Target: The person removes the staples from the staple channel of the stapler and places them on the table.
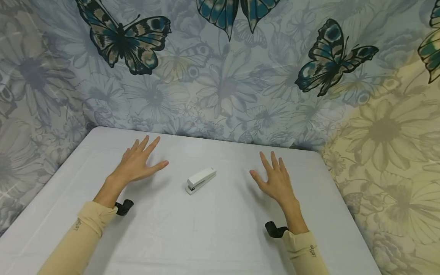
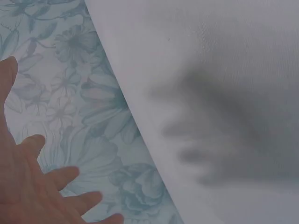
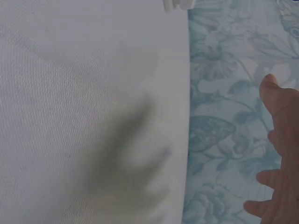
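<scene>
A white stapler lies on the white table, between the two hands in the head view. My left hand hovers over the table to the stapler's left, fingers spread and holding nothing. On the other side, my right hand is also raised with its fingers spread, touching nothing. The left wrist view shows the left hand at the lower left edge, its shadow on the tabletop. In the right wrist view the right hand is at the right, and a small piece of a white object shows at the top edge.
Behind the table's far edge hangs a flowered backdrop with large butterflies. A small black device is worn on the left wrist, another black device on the right.
</scene>
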`<state>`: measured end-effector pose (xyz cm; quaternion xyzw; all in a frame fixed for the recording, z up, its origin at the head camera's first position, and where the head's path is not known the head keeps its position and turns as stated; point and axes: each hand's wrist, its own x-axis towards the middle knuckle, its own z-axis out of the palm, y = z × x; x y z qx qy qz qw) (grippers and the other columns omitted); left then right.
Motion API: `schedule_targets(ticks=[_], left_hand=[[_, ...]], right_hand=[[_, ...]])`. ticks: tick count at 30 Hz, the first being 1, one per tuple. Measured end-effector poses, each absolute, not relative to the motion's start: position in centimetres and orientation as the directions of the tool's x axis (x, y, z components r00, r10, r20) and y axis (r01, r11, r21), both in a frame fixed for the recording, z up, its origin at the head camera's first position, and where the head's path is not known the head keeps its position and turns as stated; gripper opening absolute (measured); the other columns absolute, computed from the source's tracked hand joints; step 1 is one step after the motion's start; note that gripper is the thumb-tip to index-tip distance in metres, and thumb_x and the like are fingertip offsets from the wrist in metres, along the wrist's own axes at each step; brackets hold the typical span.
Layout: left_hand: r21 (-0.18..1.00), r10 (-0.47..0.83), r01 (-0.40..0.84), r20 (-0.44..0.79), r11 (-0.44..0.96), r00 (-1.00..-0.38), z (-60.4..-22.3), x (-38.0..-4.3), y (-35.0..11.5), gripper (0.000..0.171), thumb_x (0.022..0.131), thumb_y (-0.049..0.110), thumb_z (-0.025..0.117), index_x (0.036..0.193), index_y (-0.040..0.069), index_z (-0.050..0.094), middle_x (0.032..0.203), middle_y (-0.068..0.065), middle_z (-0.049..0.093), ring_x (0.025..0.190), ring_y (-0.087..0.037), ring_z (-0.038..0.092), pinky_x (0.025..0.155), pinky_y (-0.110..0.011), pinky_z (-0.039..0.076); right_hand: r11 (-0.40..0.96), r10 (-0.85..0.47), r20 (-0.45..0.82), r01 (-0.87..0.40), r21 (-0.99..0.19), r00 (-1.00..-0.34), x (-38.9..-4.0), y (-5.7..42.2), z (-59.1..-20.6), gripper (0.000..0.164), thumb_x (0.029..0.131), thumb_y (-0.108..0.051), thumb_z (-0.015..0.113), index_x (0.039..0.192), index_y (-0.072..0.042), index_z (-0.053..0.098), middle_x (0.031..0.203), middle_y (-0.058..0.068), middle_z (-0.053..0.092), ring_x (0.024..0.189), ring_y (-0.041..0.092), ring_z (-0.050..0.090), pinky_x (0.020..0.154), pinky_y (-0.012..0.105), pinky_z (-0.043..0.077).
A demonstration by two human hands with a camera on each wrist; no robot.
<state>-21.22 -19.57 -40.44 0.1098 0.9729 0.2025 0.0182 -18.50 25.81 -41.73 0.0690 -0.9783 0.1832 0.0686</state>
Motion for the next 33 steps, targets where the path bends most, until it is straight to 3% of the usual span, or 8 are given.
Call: schedule_targets(ticks=[6, 11, 15, 19, 25, 33], left_hand=[[0.477, 0.314, 0.270, -0.013, 0.836, -0.949, -41.7, -20.9, -18.1, 0.089, 0.094, 0.066, 0.058, 0.161, 0.014, 0.032, 0.157, -0.024, 0.044, 0.141, -0.047, 0.046, 0.106, -0.072, 0.040], [0.593, 0.407, 0.304, -0.044, 0.746, -0.912, -43.4, -20.4, -15.8, 0.078, 0.092, 0.052, 0.071, 0.149, 0.004, 0.050, 0.129, -0.021, 0.068, 0.105, -0.030, 0.069, 0.090, -0.048, 0.056], [0.652, 0.465, 0.337, -0.027, 0.679, -0.885, -44.4, -20.1, -13.8, 0.069, 0.087, 0.043, 0.079, 0.137, -0.001, 0.062, 0.113, -0.018, 0.073, 0.084, -0.015, 0.066, 0.075, -0.033, 0.055], [0.672, 0.482, 0.369, 0.020, 0.642, -0.876, -45.1, -19.7, -12.2, 0.060, 0.083, 0.037, 0.085, 0.124, -0.004, 0.068, 0.104, -0.015, 0.074, 0.077, -0.011, 0.063, 0.069, -0.026, 0.052], [0.686, 0.485, 0.413, 0.099, 0.599, -0.869, -46.0, -19.3, -11.1, 0.027, 0.084, 0.017, 0.084, 0.100, -0.002, 0.075, 0.085, -0.008, 0.073, 0.066, -0.006, 0.060, 0.060, -0.020, 0.050], [0.693, 0.468, 0.424, 0.140, 0.583, -0.873, -46.5, -19.4, -10.9, 0.018, 0.086, 0.007, 0.079, 0.101, -0.002, 0.076, 0.086, -0.009, 0.074, 0.064, -0.003, 0.060, 0.059, -0.018, 0.050]], right_hand=[[0.912, -0.154, 0.178, -0.209, -0.352, -0.972, -18.8, 24.2, -41.8, 0.070, 0.100, -0.050, 0.060, 0.158, -0.017, 0.040, 0.162, 0.030, 0.032, 0.144, 0.060, 0.035, 0.102, 0.079, 0.037], [0.911, -0.197, 0.164, -0.242, -0.334, -0.967, -19.4, 21.8, -41.6, 0.061, 0.101, -0.048, 0.060, 0.152, -0.016, 0.050, 0.153, 0.026, 0.048, 0.130, 0.055, 0.053, 0.093, 0.071, 0.049], [0.903, -0.245, 0.144, -0.280, -0.326, -0.959, -19.7, 19.7, -41.3, 0.056, 0.102, -0.049, 0.058, 0.148, -0.017, 0.055, 0.147, 0.023, 0.055, 0.126, 0.050, 0.059, 0.090, 0.067, 0.053], [0.884, -0.300, 0.151, -0.334, -0.328, -0.942, -19.9, 17.7, -40.9, 0.052, 0.103, -0.048, 0.057, 0.144, -0.017, 0.059, 0.144, 0.021, 0.059, 0.123, 0.047, 0.061, 0.088, 0.063, 0.055], [0.866, -0.362, 0.137, -0.387, -0.317, -0.922, -20.2, 15.5, -40.4, 0.048, 0.104, -0.046, 0.056, 0.141, -0.017, 0.062, 0.140, 0.016, 0.063, 0.121, 0.039, 0.065, 0.088, 0.057, 0.057], [0.841, -0.450, 0.129, -0.468, -0.270, -0.883, -20.5, 12.9, -40.1, 0.046, 0.102, -0.046, 0.059, 0.137, -0.017, 0.066, 0.131, 0.013, 0.067, 0.111, 0.035, 0.069, 0.082, 0.052, 0.059]])
